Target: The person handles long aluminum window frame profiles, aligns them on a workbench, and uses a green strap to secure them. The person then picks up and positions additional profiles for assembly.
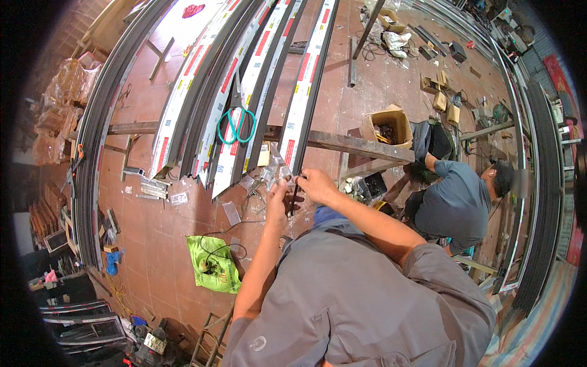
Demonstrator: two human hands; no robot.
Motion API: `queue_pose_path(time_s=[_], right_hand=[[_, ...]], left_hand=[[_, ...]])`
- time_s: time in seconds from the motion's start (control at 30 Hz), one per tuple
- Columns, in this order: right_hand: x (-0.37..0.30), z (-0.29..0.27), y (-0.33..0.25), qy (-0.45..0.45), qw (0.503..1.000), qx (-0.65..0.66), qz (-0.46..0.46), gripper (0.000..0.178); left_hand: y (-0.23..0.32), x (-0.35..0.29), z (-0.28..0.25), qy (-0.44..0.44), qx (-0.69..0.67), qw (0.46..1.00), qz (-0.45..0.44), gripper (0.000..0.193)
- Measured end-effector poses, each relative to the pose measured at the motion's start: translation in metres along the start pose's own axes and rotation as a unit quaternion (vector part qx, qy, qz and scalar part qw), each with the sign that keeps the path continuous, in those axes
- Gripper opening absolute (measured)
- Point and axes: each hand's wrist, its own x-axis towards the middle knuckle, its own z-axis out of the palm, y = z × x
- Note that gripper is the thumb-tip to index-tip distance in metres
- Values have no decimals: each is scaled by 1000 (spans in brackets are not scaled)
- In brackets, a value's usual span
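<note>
While both hands — left hand [276, 194], right hand [316, 183] — pinch it, the clear plastic bag [273, 169] sits between them.

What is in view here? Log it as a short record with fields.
Setting: workshop with a red tiled floor
Left hand: holds a small clear plastic bag
Right hand: at the end of a dark metal profile
Profiles: several long ones lie side by side on a metal trestle
On profiles: green-handled scissors
Floor: green bag, cardboard box
Nearby: another person crouching at right
</note>
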Motion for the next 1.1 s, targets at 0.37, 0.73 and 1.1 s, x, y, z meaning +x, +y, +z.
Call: queue_pose_path(time_s=[0.37, 0.73, 1.1], right_hand=[[-2, -7, -8, -44, 998, -35, 14, 37], [8, -16, -37, 67, 987, -144, 0, 31], [-4, -20, -32, -25, 995, -93, 31, 39]], left_hand=[[34, 37, 13, -5, 114, 989, -92, 58], [23, 35, 26, 50, 115, 992, -2, 54], [-20, 10, -10, 4, 48, 999, 4, 49]])
